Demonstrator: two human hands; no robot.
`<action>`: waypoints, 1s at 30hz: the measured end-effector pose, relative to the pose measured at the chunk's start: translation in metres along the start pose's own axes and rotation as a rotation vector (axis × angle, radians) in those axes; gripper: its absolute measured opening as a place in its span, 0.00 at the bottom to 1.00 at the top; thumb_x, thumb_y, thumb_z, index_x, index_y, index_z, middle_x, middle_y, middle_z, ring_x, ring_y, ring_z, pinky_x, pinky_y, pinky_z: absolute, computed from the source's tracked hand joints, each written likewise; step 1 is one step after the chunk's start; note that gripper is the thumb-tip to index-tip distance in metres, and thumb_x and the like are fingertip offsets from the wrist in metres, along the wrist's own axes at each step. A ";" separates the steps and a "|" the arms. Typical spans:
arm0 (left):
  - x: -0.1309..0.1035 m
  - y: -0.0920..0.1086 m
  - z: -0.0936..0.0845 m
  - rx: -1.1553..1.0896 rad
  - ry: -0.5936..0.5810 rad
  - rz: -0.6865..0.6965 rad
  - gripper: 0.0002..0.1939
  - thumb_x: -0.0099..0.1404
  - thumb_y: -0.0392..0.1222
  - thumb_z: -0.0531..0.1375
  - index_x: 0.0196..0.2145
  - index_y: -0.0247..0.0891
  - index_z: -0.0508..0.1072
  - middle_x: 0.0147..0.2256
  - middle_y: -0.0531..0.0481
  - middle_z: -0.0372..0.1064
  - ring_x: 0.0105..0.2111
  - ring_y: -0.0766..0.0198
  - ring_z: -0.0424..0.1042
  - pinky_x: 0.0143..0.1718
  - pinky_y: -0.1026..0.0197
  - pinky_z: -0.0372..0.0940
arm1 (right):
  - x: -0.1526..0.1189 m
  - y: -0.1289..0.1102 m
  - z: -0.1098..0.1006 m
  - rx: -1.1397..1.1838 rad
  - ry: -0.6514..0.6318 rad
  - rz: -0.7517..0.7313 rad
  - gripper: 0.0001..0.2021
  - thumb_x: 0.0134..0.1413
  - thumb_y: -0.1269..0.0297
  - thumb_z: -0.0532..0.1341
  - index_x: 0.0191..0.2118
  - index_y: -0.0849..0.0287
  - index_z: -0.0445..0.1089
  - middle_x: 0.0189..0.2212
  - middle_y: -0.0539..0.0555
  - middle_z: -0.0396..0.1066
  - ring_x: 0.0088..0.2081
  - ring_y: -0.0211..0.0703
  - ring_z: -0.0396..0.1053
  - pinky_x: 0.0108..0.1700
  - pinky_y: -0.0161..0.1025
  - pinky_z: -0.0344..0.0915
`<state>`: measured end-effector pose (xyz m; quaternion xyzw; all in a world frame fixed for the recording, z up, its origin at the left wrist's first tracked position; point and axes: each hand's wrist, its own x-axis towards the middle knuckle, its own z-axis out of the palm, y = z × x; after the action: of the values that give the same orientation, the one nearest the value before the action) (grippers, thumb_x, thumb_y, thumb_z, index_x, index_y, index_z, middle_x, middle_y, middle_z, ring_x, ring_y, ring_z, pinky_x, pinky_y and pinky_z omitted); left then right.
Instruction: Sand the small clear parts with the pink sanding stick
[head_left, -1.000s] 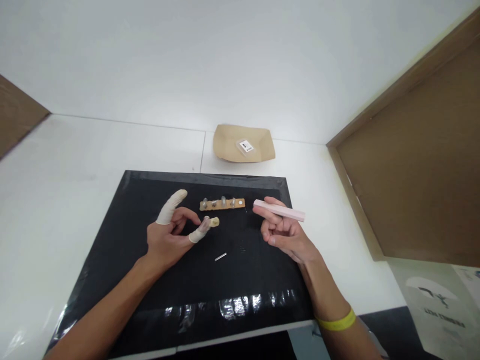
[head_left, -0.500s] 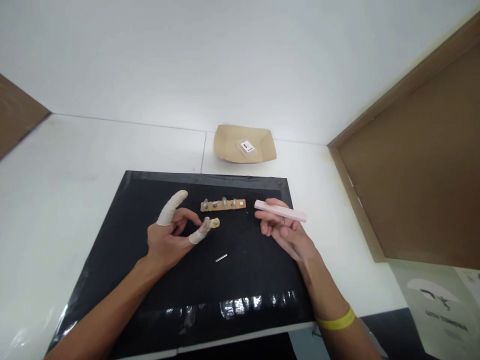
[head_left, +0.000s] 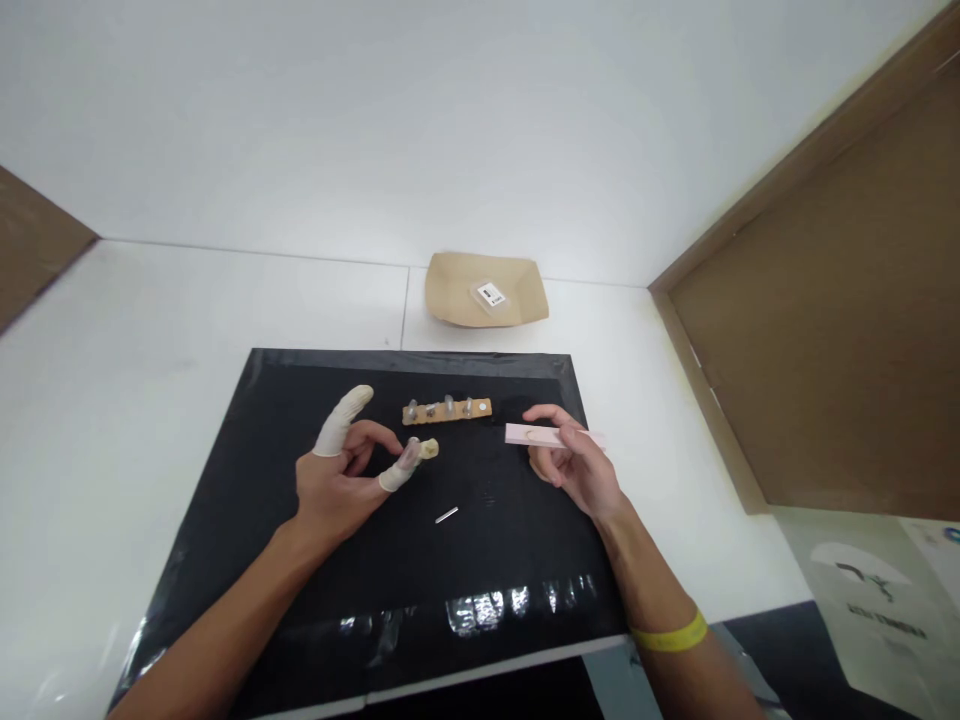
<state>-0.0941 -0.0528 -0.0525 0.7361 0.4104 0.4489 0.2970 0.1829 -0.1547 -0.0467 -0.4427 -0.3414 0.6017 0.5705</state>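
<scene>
Pink bar turned; right fingers pinch, partly hide it; left fingers' hold unclear.

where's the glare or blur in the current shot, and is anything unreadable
Head view: bright glare along the near side of the black mat; head view: the pink stick in the right hand looks smeared at its right end; head view: the label in the tray and the poster lettering are too soft to read.
</scene>
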 end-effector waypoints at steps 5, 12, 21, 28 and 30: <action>0.000 0.004 -0.001 -0.013 -0.009 -0.041 0.36 0.65 0.47 0.69 0.68 0.45 0.65 0.25 0.61 0.73 0.15 0.76 0.51 0.17 0.71 0.49 | 0.002 0.000 0.000 -0.033 0.048 -0.009 0.17 0.64 0.46 0.67 0.41 0.56 0.72 0.14 0.42 0.62 0.16 0.33 0.52 0.22 0.33 0.47; -0.002 0.003 -0.002 0.050 -0.007 0.031 0.38 0.67 0.45 0.68 0.71 0.45 0.61 0.26 0.60 0.75 0.15 0.75 0.52 0.17 0.71 0.52 | 0.001 -0.004 -0.004 -0.045 0.098 -0.002 0.20 0.55 0.46 0.75 0.43 0.56 0.79 0.19 0.46 0.66 0.21 0.35 0.60 0.24 0.34 0.55; -0.009 0.014 0.001 -0.005 -0.060 0.193 0.39 0.71 0.46 0.67 0.74 0.44 0.57 0.26 0.59 0.74 0.15 0.76 0.55 0.16 0.73 0.54 | 0.003 -0.004 -0.006 0.038 0.104 0.045 0.20 0.63 0.42 0.69 0.36 0.57 0.76 0.16 0.38 0.43 0.18 0.29 0.36 0.19 0.29 0.42; -0.015 0.018 0.008 0.013 -0.132 0.288 0.32 0.71 0.46 0.67 0.69 0.44 0.63 0.24 0.60 0.73 0.15 0.75 0.55 0.18 0.73 0.55 | 0.007 -0.002 -0.004 0.102 0.047 0.054 0.23 0.63 0.38 0.66 0.40 0.56 0.73 0.14 0.39 0.50 0.16 0.29 0.41 0.19 0.27 0.46; -0.015 0.016 0.010 0.011 -0.124 0.276 0.36 0.71 0.45 0.66 0.72 0.44 0.59 0.24 0.60 0.73 0.15 0.75 0.55 0.18 0.73 0.55 | 0.007 -0.004 -0.004 0.116 0.037 0.044 0.21 0.64 0.41 0.67 0.40 0.56 0.72 0.15 0.40 0.55 0.15 0.29 0.46 0.18 0.27 0.48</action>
<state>-0.0840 -0.0747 -0.0499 0.8135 0.2887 0.4369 0.2530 0.1881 -0.1478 -0.0457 -0.4272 -0.2854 0.6245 0.5883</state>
